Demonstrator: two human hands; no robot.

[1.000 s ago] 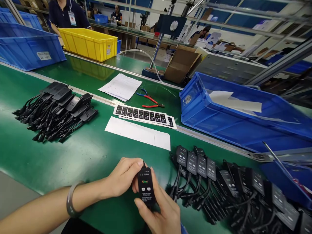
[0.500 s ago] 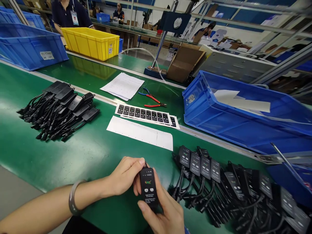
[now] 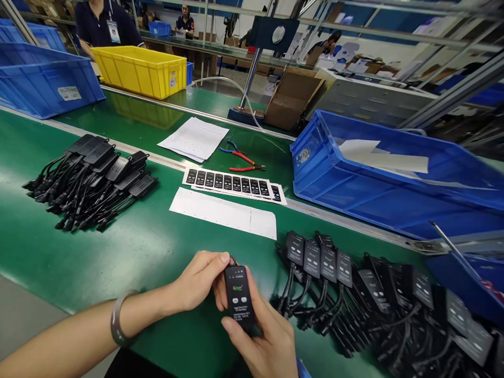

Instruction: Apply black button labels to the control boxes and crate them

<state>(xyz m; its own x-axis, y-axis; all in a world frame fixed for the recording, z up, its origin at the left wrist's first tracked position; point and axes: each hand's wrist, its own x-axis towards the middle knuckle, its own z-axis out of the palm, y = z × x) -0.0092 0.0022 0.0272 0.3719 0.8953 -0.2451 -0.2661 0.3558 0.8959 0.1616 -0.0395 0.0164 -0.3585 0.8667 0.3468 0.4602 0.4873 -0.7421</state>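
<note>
Between my two hands is a small black controller box [image 3: 239, 294] with a printed label, two pale buttons and a logo, its face turned up. My right hand [image 3: 265, 328] wraps the lower end and right side, thumb at the lower left. My left hand [image 3: 200, 281], with a grey band on the wrist, grips the upper left edge with its thumb near the top loop. Fingers behind the box are partly hidden. Labelled controllers with cables [image 3: 328, 265] lie to the right. At the left is a pile of controllers without such labels [image 3: 100, 157].
Label sheets [image 3: 228, 182], a blank white strip [image 3: 224, 211], papers [image 3: 192, 137] and red-and-blue cutters [image 3: 246, 160] lie ahead. Blue bins [image 3: 354, 189] [image 3: 47, 86] and a yellow bin [image 3: 142, 71] stand along the back. A person [image 3: 108, 23] is behind the yellow bin.
The view has shifted slightly, so the bench items appear a little further left. Both hands keep their hold on the controller, which has barely moved.
</note>
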